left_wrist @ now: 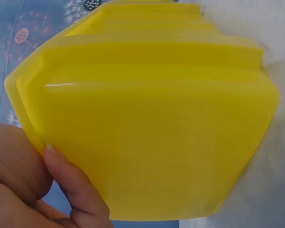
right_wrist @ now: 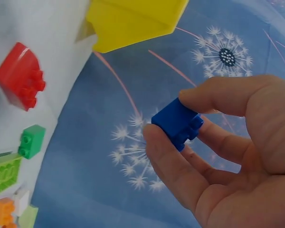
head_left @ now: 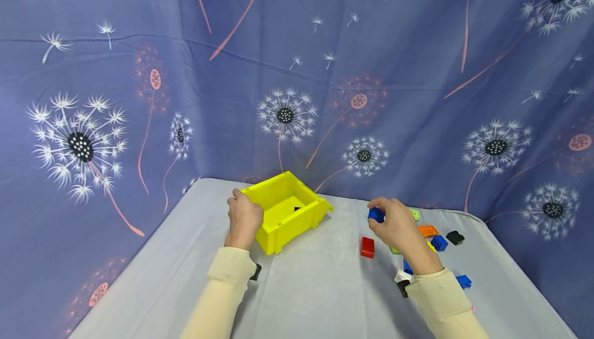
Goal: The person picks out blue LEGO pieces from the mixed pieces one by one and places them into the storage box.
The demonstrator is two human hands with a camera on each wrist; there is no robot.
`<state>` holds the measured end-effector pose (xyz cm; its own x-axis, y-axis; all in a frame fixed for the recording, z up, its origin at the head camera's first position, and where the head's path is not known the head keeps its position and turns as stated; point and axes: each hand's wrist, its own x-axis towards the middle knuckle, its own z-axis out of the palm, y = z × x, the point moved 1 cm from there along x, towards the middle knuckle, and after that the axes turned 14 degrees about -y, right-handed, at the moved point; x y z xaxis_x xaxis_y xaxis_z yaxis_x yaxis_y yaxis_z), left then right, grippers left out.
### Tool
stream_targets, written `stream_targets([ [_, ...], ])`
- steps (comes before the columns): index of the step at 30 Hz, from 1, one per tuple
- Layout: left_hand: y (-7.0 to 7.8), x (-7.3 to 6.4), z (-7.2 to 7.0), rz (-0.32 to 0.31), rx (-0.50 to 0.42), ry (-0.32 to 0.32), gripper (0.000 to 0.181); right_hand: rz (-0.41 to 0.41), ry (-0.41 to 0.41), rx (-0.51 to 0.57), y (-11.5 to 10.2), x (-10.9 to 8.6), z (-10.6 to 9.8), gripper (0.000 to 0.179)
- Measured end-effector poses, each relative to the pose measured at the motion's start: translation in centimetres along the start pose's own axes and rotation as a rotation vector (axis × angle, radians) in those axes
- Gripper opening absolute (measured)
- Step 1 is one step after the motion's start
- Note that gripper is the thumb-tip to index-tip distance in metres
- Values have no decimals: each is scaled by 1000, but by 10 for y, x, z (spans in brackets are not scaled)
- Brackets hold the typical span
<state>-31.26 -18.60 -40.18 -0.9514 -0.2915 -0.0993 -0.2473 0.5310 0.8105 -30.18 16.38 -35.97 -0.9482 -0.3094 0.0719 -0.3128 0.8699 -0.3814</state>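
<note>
My left hand (head_left: pixel 245 218) grips the near left wall of a yellow plastic bin (head_left: pixel 289 225) by its rim. In the left wrist view the thumb presses flat on the outside of that wall. A small dark piece (head_left: pixel 297 208) lies inside the bin. To the bin's right, my right hand (head_left: pixel 396 228) pinches a blue toy building brick (right_wrist: pixel 175 118) between thumb and fingertips, held up over the table. Its studs face toward the palm in the right wrist view. Just left of that hand, a red brick (head_left: pixel 367 247) rests on the table.
More loose bricks lie around and behind my right forearm: an orange brick (head_left: pixel 428 231), a blue brick (head_left: pixel 439 242), a black brick (head_left: pixel 455 237) and a white one (head_left: pixel 402 276). A green brick (right_wrist: pixel 32 141) lies near the table's far edge. Patterned blue cloth (head_left: pixel 417 122) hangs behind the table.
</note>
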Motion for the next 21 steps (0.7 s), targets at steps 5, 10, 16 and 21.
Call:
stream_targets([
  [5,0,0,0,4,-11,8,71,-18,46,8,-10,2,-7,33],
  [10,1,-1,-1,13,-10,14,71,-26,75,22,-22,5,-10,32],
  [16,0,-2,-1,12,-7,17,71,-60,109,54,-34,11,-10,31],
  [21,0,-2,0,20,-6,19,71,-65,122,80,-44,16,-9,31],
])
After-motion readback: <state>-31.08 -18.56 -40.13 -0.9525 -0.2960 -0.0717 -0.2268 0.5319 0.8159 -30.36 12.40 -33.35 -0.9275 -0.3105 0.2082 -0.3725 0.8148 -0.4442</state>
